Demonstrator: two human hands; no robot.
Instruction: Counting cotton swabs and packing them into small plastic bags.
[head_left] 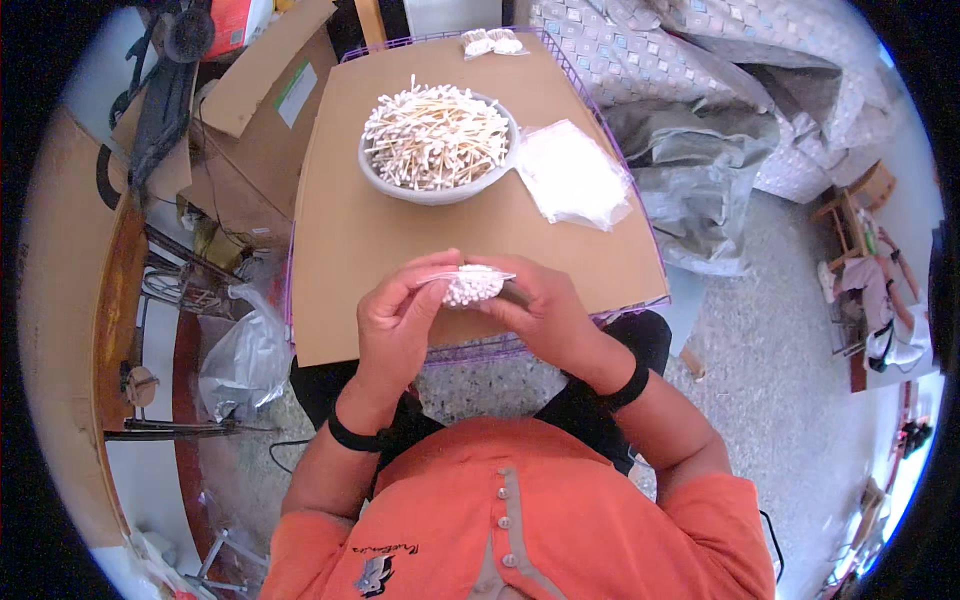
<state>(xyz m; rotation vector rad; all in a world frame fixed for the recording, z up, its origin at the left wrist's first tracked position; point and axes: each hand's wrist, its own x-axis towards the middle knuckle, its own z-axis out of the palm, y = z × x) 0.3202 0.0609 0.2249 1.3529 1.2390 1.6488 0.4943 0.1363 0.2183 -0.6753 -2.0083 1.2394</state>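
Over at the left of the cardboard sheet, the left hand has thumb and forefinger pinching the mouth of a small clear bag of cotton swabs, held just above the sheet's near edge. The right hand pinches the bag's other end, fingers curled under it (the tips bunch together inside). To do this well, I'd say keep the swabs level and the opening taut. Farther up the sheet sits a grey bowl heaped with swabs, with a pile of empty clear bags right of it.
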